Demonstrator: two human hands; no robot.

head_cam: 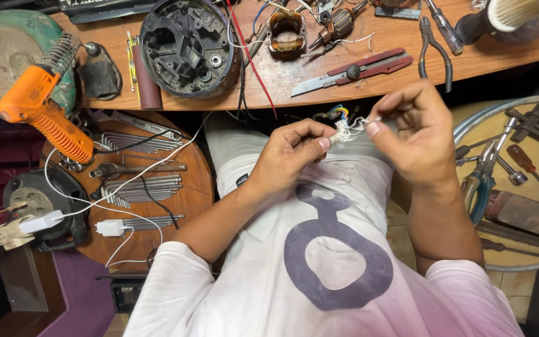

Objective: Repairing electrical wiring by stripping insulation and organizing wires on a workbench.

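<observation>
My left hand is pinching a small tuft of white frayed thread between thumb and fingertips, the other fingers curled in. My right hand is gripping the other end of this tuft, thumb pressed against forefinger, so both hands are closed on it, just above my lap. On the left, an orange soldering gun is resting over a round wooden stool with hex keys. On the wooden bench in front are lying a black motor housing, a red utility knife and pliers. On the right, a round tray is holding tools.
</observation>
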